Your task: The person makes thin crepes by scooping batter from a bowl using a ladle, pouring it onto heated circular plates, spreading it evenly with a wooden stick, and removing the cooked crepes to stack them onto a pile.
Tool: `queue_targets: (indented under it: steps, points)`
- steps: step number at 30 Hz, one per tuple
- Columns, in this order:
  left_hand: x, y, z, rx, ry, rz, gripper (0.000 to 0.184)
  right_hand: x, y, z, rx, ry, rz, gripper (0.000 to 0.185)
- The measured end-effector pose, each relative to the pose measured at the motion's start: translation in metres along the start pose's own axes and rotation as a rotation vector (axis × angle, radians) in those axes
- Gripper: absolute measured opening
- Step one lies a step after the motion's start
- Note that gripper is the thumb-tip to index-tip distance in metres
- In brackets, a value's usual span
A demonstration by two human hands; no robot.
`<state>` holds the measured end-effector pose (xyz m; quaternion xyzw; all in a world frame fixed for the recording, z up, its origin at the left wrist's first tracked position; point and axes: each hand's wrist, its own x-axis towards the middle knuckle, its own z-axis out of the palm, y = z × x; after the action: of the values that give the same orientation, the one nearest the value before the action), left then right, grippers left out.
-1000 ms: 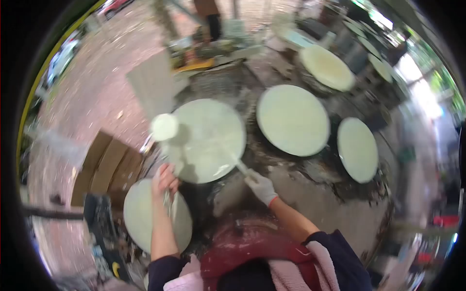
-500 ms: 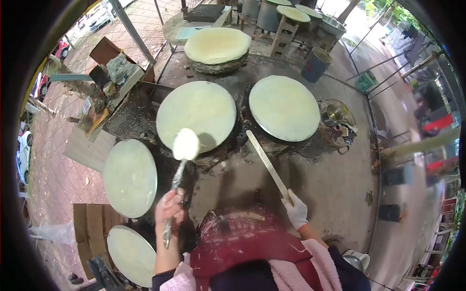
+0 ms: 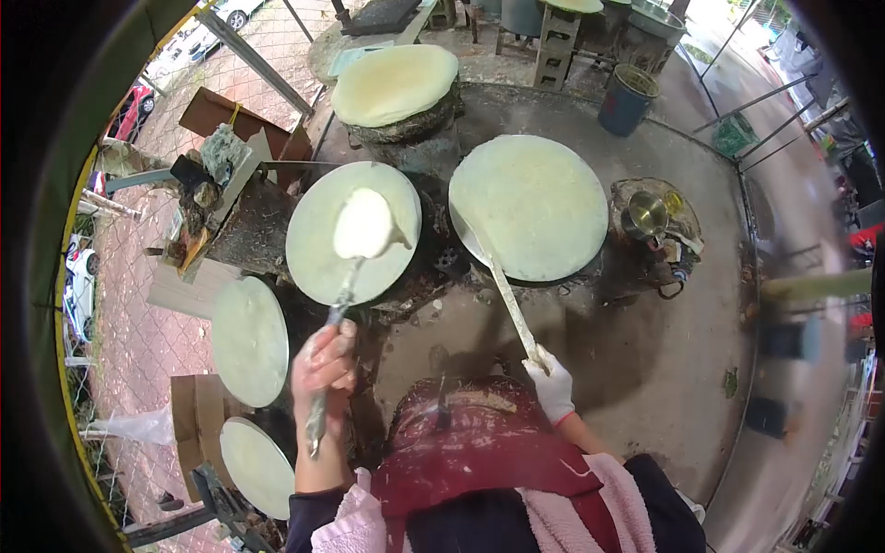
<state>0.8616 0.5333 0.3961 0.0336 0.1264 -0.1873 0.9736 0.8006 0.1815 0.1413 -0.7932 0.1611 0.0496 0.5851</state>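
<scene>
My left hand (image 3: 324,373), bare, is wrapped round the handle of a ladle (image 3: 362,224) whose bowl holds white batter. The ladle hangs over a round griddle (image 3: 313,221) coated with pale batter, and its shadow falls there. In a white glove, my right hand (image 3: 553,385) grips a long flat stick (image 3: 509,300). The stick's far part lies over the left edge of a second round griddle (image 3: 535,207), also covered by a pale layer; whether it touches is unclear.
Two more pale discs (image 3: 250,341) (image 3: 256,468) stand at the left. Another disc (image 3: 395,85) is on a stand beyond the griddles. A metal pot (image 3: 644,217) sits on the right stove. Further back are a blue bucket (image 3: 629,101) and a wire fence.
The view has turned and shifted towards the right-hand griddle. The stick has gone from the batter on one griddle, through the air, to over another's edge. The ladle stays raised in my left hand.
</scene>
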Motion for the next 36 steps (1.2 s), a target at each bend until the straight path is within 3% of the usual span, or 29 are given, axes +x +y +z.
queue_targets:
  steps: [3, 4, 6, 9, 11, 13, 16, 19, 23, 25, 27, 31, 33, 36]
  points:
    - [0.006, 0.022, 0.017, -0.134, -0.366, 0.023, 0.038, 0.028, -0.022, 0.023, 0.209, -0.126, 0.202, 0.051]
    - [0.011, 0.044, 0.004, 0.02, -0.364, 0.139, 0.039, 0.038, -0.038, 0.032, 0.232, -0.201, 0.271, 0.053]
    - [0.022, 0.059, 0.003, 0.242, -0.192, 0.201, 0.037, 0.063, -0.071, 0.054, 0.048, -0.272, 0.206, 0.065]
    - [0.038, 0.089, 0.003, 0.301, -0.01, 0.19, 0.035, 0.109, -0.146, 0.083, -0.567, -0.21, -0.198, 0.099]
    - [0.044, 0.105, -0.002, 0.189, 0.153, 0.189, 0.038, 0.149, -0.181, 0.11, -0.844, -0.189, -0.203, 0.084]
    - [0.045, 0.121, -0.029, 0.135, 0.107, 0.111, 0.037, 0.19, -0.188, 0.137, -0.937, 0.004, -0.372, 0.067]
    - [0.045, 0.124, -0.05, 0.16, 0.187, 0.1, 0.037, 0.243, -0.165, 0.161, -1.069, 0.108, -0.401, 0.052]
    - [0.048, 0.133, -0.052, 0.124, 0.175, 0.038, 0.032, 0.253, -0.169, 0.143, -1.077, 0.071, -0.406, 0.043]
    - [0.058, 0.118, -0.035, 0.008, 0.13, 0.103, 0.032, 0.25, -0.198, 0.059, -0.777, 0.339, -0.66, 0.031]
    - [0.063, 0.111, -0.035, -0.01, 0.068, 0.113, 0.031, 0.248, -0.227, 0.006, -0.61, 0.37, -0.602, 0.028]
    - [0.066, 0.105, -0.04, -0.033, -0.022, 0.122, 0.034, 0.264, -0.242, -0.049, -0.639, 0.43, -0.734, 0.03]
    - [0.067, 0.094, -0.04, -0.026, -0.034, 0.195, 0.035, 0.289, -0.327, -0.117, -0.741, 0.205, -0.617, 0.035]
    - [0.066, 0.09, -0.036, 0.011, -0.024, 0.221, 0.035, 0.309, -0.365, -0.13, -0.878, 0.161, -0.861, 0.028]
    - [0.064, 0.083, -0.03, -0.039, 0.003, 0.251, 0.036, 0.325, -0.43, -0.111, -1.113, -0.022, -0.809, 0.028]
